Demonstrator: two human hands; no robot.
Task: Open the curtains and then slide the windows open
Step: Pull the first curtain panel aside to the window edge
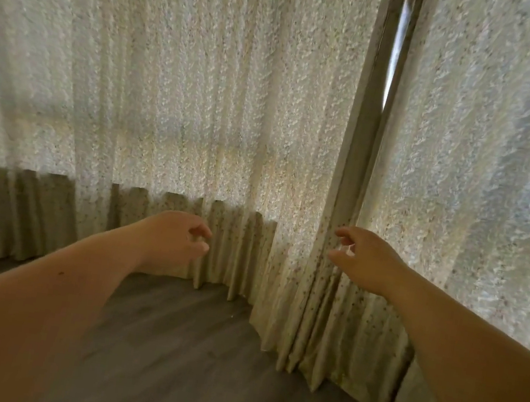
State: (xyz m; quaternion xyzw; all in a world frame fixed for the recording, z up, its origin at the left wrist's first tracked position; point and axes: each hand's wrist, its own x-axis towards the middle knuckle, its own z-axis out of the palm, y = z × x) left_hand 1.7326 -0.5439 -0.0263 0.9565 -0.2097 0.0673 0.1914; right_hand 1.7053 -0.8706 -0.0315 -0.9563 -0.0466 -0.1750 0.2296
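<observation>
Two curtain panels are seen hanging closed across the window wall, their hems reaching the floor (167,350). The left curtain (176,93) fills most of the view; the right curtain (485,170) hangs at the right edge. They meet at a narrow gap (396,52), where a sliver of daylight is shown high up. The windows are hidden behind the cloth, and only a faint horizontal bar of the frame is made out through the weave.

The cloth is thin and pale, with a small speckled print, and daylight passes through it. It falls in soft vertical pleats, and each inner edge is folded into a thicker hem. It is judged to be light and limp: it should gather easily when drawn sideways, but it would bunch rather than slide if pushed flat. The folded inner edge of each panel is judged the best place to be taken hold of, since the cloth is doubled there and the pull is carried up to the rail.

The right hand (364,260) is held at the inner edge of the left curtain, its fingers loosely curled; whether cloth is pinched cannot be told. The left hand (179,240) is held in front of the lower pleats, thumb and fingertips drawn together; whether anything is held between them cannot be told either.

The floor is of dark grey wood-grain planks.
</observation>
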